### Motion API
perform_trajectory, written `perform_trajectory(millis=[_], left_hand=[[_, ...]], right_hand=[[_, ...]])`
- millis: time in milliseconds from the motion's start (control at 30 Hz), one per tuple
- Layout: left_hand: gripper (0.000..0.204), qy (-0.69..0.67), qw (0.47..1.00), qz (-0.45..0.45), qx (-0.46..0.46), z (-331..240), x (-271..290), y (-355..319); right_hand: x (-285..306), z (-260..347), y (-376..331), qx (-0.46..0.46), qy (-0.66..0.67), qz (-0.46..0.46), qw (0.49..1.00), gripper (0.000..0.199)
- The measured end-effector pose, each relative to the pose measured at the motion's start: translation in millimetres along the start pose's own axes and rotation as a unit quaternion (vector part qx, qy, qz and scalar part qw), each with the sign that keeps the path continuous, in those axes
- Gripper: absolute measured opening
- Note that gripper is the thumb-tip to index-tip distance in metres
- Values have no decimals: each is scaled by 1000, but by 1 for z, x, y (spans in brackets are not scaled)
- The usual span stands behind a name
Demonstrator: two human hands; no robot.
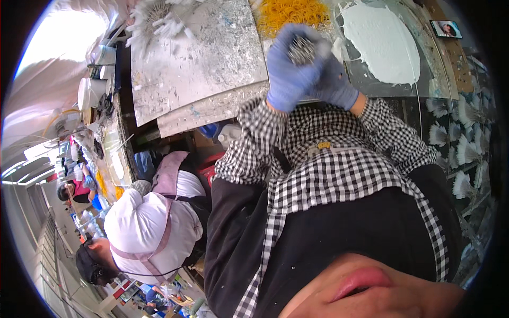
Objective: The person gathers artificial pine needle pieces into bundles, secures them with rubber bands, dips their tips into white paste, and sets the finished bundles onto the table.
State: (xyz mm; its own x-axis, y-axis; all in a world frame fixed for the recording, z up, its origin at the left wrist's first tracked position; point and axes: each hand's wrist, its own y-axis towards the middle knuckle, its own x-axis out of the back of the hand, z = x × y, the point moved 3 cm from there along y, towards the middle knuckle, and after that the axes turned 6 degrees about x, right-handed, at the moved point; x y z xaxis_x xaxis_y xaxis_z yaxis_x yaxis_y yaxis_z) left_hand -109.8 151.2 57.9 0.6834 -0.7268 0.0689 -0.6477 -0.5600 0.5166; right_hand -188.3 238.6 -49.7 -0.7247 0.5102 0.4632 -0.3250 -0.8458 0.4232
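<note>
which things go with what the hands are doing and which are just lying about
Likely in use:
bundle of thin strands, in left hand, right hand beside
yellow rubber bands
white paste

Seemingly just lying about:
phone
white bucket

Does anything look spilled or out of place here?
Possibly a drip: a thin white strand hangs past the near edge of the grey board below the spread white paste. The lit phone at the far right also looks odd beside such messy work.

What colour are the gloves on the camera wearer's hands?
The gloves are a purplish blue, best seen in the head view.
</note>
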Motion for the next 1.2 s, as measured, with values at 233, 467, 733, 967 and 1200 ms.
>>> perform_trajectory(millis=[233, 467, 733, 967, 1200], left_hand=[[20, -42, 996, 22, 77, 20, -1, 12], [20, -50, 982, 29, 178, 40, -5, 17], [47, -496, 778, 15, 384, 106, -23, -29], [42, -430, 830, 66, 350, 101, -8, -22], [37, -274, 916, 78, 283, 76, 15, -11]], right_hand=[[16, -10, 15, -27, -139, 102, 985, 108], [124, 40, 96, 207, -140, 177, 952, 75], [22, 112, 129, 179, -340, 413, 826, 58], [22, 125, 138, 355, -86, 197, 910, 66], [47, 154, 141, 373, -78, 153, 912, 80]])
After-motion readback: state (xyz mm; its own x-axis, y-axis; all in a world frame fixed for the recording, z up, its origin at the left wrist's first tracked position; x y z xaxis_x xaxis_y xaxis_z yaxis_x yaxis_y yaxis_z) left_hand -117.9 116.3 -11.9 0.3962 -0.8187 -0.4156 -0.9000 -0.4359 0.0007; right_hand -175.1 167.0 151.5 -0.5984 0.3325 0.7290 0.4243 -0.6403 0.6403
